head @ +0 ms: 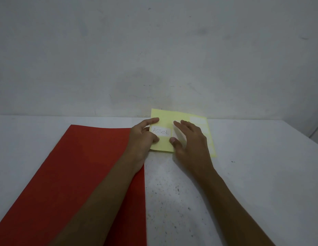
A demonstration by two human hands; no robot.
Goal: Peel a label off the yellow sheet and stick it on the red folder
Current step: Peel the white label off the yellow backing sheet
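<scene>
Grey bench (243,174): left hand (142,139) pins sheet (165,119), right hand (190,139) open beside label (161,131); lift a corner slowly, toward folder (83,166).

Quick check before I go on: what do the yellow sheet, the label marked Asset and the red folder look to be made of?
Yellow sheet: thin pale paper, probably release backing; it lies flat under both hands, and any gloss is unclear. Label marked Asset: matte white paper, judging by the handwritten ink on it. Red folder: matte card or thin plastic; it shows even colour, no glare and a crisp straight edge, but I cannot tell which.
</scene>
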